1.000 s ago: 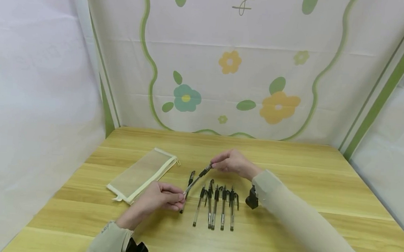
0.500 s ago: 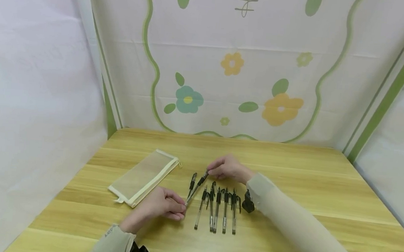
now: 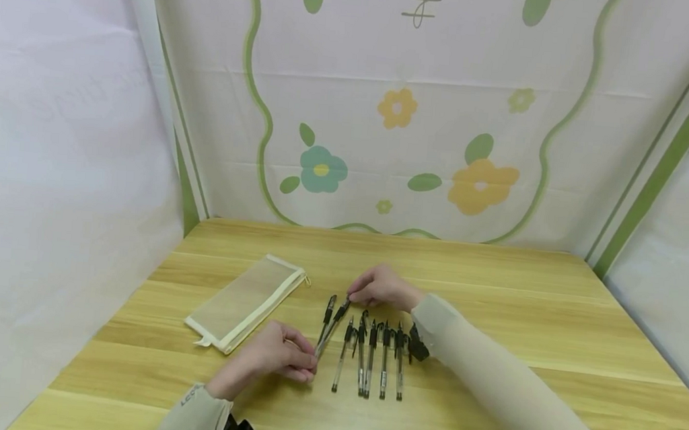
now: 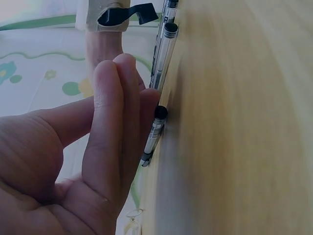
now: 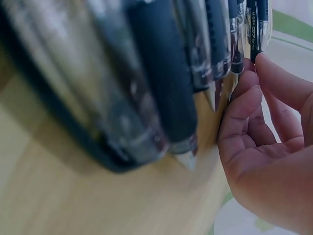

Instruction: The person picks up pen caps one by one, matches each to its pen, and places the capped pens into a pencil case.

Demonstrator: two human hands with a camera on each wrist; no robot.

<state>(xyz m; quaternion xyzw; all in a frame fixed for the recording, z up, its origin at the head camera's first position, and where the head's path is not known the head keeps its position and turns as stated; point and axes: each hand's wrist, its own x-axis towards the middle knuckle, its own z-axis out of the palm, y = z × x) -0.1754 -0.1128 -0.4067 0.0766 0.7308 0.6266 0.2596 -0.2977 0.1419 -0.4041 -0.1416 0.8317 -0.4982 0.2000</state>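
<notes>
A gel pen (image 3: 331,329) with a clear barrel and black grip slants between my two hands. My right hand (image 3: 382,287) pinches its upper, far end between thumb and finger. At its lower end is my left hand (image 3: 281,355), thumb and fingertips together on the barrel; the left wrist view hides the contact itself. A second gel pen (image 3: 329,308) lies just left of the held one, its lower part behind the left hand. To the right, several similar gel pens (image 3: 372,352) lie side by side, pointed ends away from me.
A cream mesh zip pouch (image 3: 243,301) lies flat on the wooden table (image 3: 497,281), left of the pens. White cloth walls (image 3: 356,61) printed with flowers rise at the back and sides. My right sleeve (image 3: 491,361) crosses above the table's right half.
Both hands have lowered the held pen toward the table, bringing it close alongside the left pen. My right hand has come slightly left and nearer to me. The row has kept its arrangement.
</notes>
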